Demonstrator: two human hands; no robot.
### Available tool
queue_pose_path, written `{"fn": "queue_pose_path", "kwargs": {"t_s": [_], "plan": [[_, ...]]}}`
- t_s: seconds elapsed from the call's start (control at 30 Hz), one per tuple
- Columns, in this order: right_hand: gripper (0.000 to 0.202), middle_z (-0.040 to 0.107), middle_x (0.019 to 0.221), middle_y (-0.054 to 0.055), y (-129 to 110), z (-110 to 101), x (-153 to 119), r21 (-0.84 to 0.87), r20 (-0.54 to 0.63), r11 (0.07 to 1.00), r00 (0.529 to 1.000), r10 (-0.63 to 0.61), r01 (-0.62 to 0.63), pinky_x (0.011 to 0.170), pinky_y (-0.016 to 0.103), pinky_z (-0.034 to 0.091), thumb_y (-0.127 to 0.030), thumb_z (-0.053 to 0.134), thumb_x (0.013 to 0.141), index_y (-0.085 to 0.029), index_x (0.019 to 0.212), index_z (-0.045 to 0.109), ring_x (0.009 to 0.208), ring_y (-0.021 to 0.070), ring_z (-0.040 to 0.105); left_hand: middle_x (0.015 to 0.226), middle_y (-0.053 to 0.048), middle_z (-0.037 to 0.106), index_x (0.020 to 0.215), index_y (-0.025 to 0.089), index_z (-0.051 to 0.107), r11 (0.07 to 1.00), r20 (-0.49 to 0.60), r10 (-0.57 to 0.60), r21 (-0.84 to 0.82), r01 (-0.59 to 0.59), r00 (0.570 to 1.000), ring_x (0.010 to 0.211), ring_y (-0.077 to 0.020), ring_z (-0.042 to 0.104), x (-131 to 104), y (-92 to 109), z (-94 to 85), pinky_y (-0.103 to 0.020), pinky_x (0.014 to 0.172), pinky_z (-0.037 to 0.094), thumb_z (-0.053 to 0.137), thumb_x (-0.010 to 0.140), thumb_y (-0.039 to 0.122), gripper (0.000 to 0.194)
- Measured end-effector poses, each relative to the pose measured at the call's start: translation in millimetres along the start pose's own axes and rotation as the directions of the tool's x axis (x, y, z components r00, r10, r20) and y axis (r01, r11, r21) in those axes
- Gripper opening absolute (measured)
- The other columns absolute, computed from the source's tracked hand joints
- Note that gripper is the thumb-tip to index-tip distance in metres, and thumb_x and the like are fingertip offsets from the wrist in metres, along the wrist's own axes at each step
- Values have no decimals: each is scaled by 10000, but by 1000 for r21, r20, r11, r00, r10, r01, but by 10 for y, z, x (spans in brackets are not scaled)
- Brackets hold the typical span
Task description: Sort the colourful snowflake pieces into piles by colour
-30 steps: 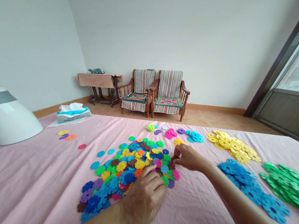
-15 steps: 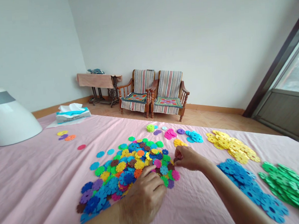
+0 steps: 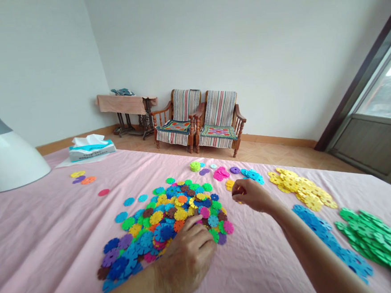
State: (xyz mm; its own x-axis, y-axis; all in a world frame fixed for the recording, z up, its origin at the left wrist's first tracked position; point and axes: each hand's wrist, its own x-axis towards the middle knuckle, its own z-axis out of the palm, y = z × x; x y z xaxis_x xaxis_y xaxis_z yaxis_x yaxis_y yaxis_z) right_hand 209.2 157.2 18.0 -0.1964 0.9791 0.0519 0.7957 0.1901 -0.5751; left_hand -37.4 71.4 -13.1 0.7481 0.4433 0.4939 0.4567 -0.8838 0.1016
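Observation:
A mixed pile of colourful flower-shaped discs (image 3: pixel 156 217) lies on the pink cloth. My left hand (image 3: pixel 186 250) rests on the pile's near right edge, its index finger stretched over the discs and the other fingers partly bent. Right of the pile, my right hand (image 3: pixel 250 195) is above the cloth with its fingers pinched; what they hold is too hidden to name. Just behind it are orange-yellow discs (image 3: pixel 230 185). Single-colour groups of yellow (image 3: pixel 299 188), blue (image 3: pixel 332 239) and green discs (image 3: pixel 379 240) lie to the right.
Small groups of pink (image 3: pixel 221 173), light-blue (image 3: pixel 252 176) and lime discs (image 3: pixel 194 166) lie behind the pile. A tissue box (image 3: pixel 91 150) and a white appliance (image 3: pixel 11 155) stand at the left. Two chairs (image 3: pixel 219 122) are beyond the table.
My right hand has moved right and slightly away from the pile's edge, closer to the orange-yellow discs. My left hand has stayed on the pile. The view has shifted slightly.

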Motion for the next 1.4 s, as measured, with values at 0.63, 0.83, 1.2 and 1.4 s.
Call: {"fn": "queue_pose_path", "kwargs": {"t_s": [0.63,0.83,1.2,1.4], "plan": [[65,652,593,11,138,-51,-4,154,36,983,995,97,-101,465,202,367,-168,560,665,-160,649,622,519,104,543,788,-7,609,849,179,593,1000,-9,18,3,-18,1000,804,-144,564,-21,-21,47,-432,1091,318,472,881,82,159],[137,670,650,15,16,74,-25,174,201,983,979,14,-50,515,201,408,-107,535,667,-157,734,643,577,109,581,780,-13,607,844,173,592,1000,-15,22,9,-22,1000,806,-148,562,-6,-7,14,-425,1079,326,467,885,88,156],[166,660,681,2,-17,119,-61,263,421,965,899,-122,8,547,213,427,-117,561,647,-160,765,668,616,118,585,767,-35,606,844,158,578,991,33,133,-27,-132,991,789,-161,550,-5,-21,-8,-394,1018,368,479,854,92,120],[120,672,728,23,-63,67,-65,126,323,989,939,-115,77,612,232,445,-174,583,687,-163,763,675,671,135,601,732,-32,588,781,163,545,981,52,191,-42,-189,980,760,-160,537,1,-7,-34,-378,984,398,496,833,105,92]]}}
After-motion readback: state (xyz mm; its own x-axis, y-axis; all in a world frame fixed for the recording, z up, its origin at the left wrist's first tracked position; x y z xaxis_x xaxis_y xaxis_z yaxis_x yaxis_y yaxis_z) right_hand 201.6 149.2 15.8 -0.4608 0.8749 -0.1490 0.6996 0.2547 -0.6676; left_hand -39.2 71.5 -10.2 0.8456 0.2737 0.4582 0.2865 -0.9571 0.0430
